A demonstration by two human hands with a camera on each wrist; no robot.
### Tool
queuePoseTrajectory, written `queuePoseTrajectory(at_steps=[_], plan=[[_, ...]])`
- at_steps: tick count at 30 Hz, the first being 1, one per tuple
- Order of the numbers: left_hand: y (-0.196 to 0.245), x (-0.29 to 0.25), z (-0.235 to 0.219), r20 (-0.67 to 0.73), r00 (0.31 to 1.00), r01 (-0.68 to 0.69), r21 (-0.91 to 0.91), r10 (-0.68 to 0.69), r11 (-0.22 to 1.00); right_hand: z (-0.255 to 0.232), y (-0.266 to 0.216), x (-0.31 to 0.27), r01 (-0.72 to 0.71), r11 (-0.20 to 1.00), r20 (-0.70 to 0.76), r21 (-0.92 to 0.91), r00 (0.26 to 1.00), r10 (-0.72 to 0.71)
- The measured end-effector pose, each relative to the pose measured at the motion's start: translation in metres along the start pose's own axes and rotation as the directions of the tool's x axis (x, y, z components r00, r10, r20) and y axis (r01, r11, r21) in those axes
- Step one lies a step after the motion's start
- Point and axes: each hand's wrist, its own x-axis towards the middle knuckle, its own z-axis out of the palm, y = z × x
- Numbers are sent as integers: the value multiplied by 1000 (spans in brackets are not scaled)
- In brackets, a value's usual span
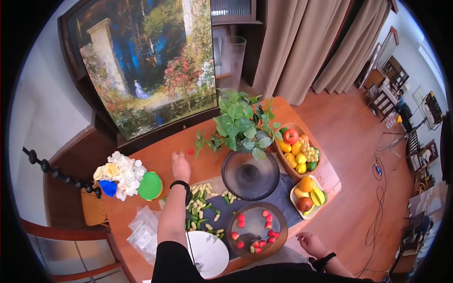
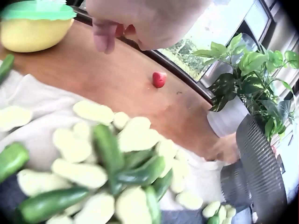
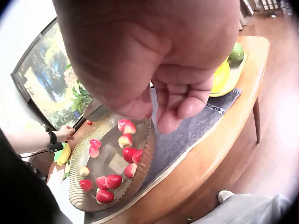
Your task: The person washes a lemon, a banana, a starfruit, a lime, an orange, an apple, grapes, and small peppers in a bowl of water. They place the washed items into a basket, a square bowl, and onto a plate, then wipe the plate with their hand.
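My left hand (image 1: 181,167) reaches over the bare wood at the back of the table. In the left wrist view, something red, a strawberry (image 2: 120,31), shows between its curled fingers and thumb, mostly hidden by them. A second strawberry (image 2: 159,80) lies on the wood just beyond that hand. Below the left forearm are green peppers (image 2: 108,149) mixed with peanuts (image 2: 79,172) on a cloth. Loosely curled and holding nothing, my right hand (image 1: 314,245) hangs off the front right edge of the table. Nearest to it is a ribbed glass dish (image 1: 252,226) with several strawberries inside.
A dark glass bowl (image 1: 226,177) stands behind the dish, before a leafy plant (image 1: 240,120). To the right are a fruit basket (image 1: 284,166) and a fruit tray (image 1: 311,215). A white plate (image 1: 207,254), a green-lidded bowl (image 1: 150,186) and flowers (image 1: 125,172) stand left.
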Motion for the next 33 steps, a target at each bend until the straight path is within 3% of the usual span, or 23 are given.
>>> queuePoseTrajectory(at_steps=[1,2,3,5,7,8,9,11,15,17,19,21,22,23,24,25,26,28,29,31,32,33], plan=[[5,15,9,-6,1000,1,-20,-1,1000,5,10,-2,-13,1000,1,-8,1000,13],[13,31,20,220,972,91,-22,-84,996,8,19,-4,-14,1000,4,-10,1000,14],[17,39,33,440,885,172,-3,-153,985,8,25,-9,-18,1000,10,-12,1000,18],[-4,44,87,380,911,153,40,-157,987,9,28,-17,-74,997,-19,-22,997,74],[0,46,87,301,915,279,7,-269,960,1,23,-24,-132,991,-27,-17,991,131],[0,44,81,257,963,54,100,-78,994,-3,17,-26,-218,974,-22,51,975,220],[-18,47,104,267,961,49,108,-76,993,-4,15,-23,-297,947,-10,120,954,300],[-66,51,163,297,944,202,-187,-141,961,-4,43,-23,-316,948,36,24,948,315],[-4,40,75,392,901,266,-156,-188,951,-16,58,-14,-293,956,-18,4,956,293],[22,10,29,340,933,178,-146,-120,973,-23,52,-5,-234,972,-34,3,972,234],[65,-20,-35,444,895,-47,9,38,999,-27,40,10,-119,993,-82,22,989,121],[87,-62,-81,479,868,-9,-247,131,969,-29,14,30,-106,993,-35,53,994,108],[108,-85,-100,488,864,24,-284,123,958,-25,8,40,50,999,-41,14,998,-49],[131,-109,-125,655,754,189,-282,45,941,-23,-1,47,205,978,-38,-26,978,-206],[141,-138,-130,591,775,94,-456,222,885,-23,-15,58,242,969,35,-43,970,-241],[155,-166,-136,618,742,97,-483,260,870,-20,-31,66,281,958,111,-57,955,-274],[167,-191,-140,690,662,210,-546,293,811,-16,-45,72,362,931,109,-33,928,-357],[189,-234,-147,673,635,152,-590,379,793,0,-61,82,466,885,89,-5,881,-464],[201,-242,-156,787,518,236,-510,337,827,10,-63,86,506,862,78,-22,861,-503],[206,-261,-148,811,481,226,-482,333,847,21,-74,97,566,823,62,-48,824,-563],[206,-269,-142,806,495,223,-479,325,849,25,-80,97,596,797,33,-96,802,-596],[207,-276,-138,772,553,229,-502,313,834,31,-82,96,621,770,6,-143,779,-627]])
